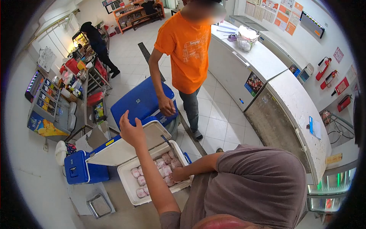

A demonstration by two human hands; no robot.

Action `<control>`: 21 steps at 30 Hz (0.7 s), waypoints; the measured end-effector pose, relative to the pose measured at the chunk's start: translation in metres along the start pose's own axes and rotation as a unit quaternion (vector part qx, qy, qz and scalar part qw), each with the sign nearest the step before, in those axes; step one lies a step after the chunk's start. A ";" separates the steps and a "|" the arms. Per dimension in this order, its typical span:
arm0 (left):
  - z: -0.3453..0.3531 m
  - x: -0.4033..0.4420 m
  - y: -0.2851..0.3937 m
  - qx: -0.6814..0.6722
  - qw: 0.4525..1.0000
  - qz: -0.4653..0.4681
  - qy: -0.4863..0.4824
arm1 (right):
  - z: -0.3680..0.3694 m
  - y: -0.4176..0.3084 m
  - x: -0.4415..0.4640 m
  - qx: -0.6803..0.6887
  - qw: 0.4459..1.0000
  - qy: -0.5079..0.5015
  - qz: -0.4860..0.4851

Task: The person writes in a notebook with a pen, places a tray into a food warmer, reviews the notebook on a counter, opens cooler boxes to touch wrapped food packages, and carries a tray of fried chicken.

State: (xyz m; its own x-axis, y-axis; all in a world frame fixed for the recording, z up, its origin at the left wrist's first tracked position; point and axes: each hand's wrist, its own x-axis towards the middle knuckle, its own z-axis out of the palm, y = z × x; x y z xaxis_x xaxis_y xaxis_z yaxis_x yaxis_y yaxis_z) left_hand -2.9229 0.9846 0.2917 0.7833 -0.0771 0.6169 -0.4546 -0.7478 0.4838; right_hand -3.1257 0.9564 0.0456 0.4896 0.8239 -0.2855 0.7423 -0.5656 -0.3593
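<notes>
My left hand (131,129) is raised above the propped-up white lid (122,149) of a cooler, fingers spread, holding nothing. Inside the white-lined cooler (126,179), my right hand (180,174) reaches down among several round, pinkish-white wrapped packs (142,180). It touches packs by the right wall, but its fingers are partly hidden, so a grip cannot be made out. The packs fill much of the cooler floor in rows.
A person in an orange shirt (188,49) stands beyond a closed blue cooler (137,99), one hand hanging near it. A smaller blue cooler (78,168) and a metal tray (100,206) lie left. White chest freezers (263,63) line the right. Another person (100,47) stands at the back.
</notes>
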 end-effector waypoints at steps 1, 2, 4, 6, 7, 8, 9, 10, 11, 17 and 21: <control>0.000 0.000 0.000 -0.007 1.000 -0.003 -0.001 | 0.001 0.001 0.000 -0.003 1.000 -0.004 -0.006; 0.000 -0.001 0.000 -0.010 1.000 -0.003 0.002 | 0.002 0.003 0.000 -0.006 1.000 -0.008 -0.012; 0.001 -0.001 0.000 -0.015 1.000 -0.006 0.008 | 0.013 0.006 0.005 -0.023 1.000 -0.011 -0.017; -0.004 -0.001 0.005 -0.011 1.000 -0.018 -0.002 | 0.040 0.012 0.016 -0.052 0.999 -0.007 -0.013; -0.005 0.000 0.007 -0.009 1.000 -0.024 -0.006 | 0.016 0.003 0.000 -0.062 0.998 0.013 -0.027; -0.004 -0.001 0.007 -0.009 1.000 -0.020 -0.004 | 0.011 0.005 -0.004 -0.060 0.998 0.001 -0.031; -0.003 -0.001 0.004 -0.007 1.000 -0.016 -0.003 | 0.008 0.003 -0.007 -0.057 0.998 -0.010 -0.036; -0.003 0.000 0.005 -0.006 1.000 -0.012 0.000 | 0.010 0.004 -0.007 -0.055 0.997 -0.021 -0.041; -0.004 0.000 0.006 -0.007 1.000 -0.015 -0.003 | 0.012 0.005 -0.007 -0.043 0.998 -0.021 -0.043; 0.002 -0.003 -0.005 -0.055 0.997 0.034 0.031 | 0.057 0.023 0.005 -0.038 0.997 -0.017 -0.059; 0.003 -0.003 -0.006 -0.048 0.997 0.045 0.046 | 0.055 0.027 -0.010 0.002 0.996 -0.061 -0.059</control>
State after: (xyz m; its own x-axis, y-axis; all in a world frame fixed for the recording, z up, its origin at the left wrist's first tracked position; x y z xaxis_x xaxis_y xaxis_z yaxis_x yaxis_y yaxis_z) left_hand -2.9212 0.9876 0.2855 0.6972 -0.0764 0.7128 -0.5628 -0.6743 0.4782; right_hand -3.1361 0.9309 -0.0099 0.3389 0.8743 -0.3474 0.7896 -0.4651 -0.4002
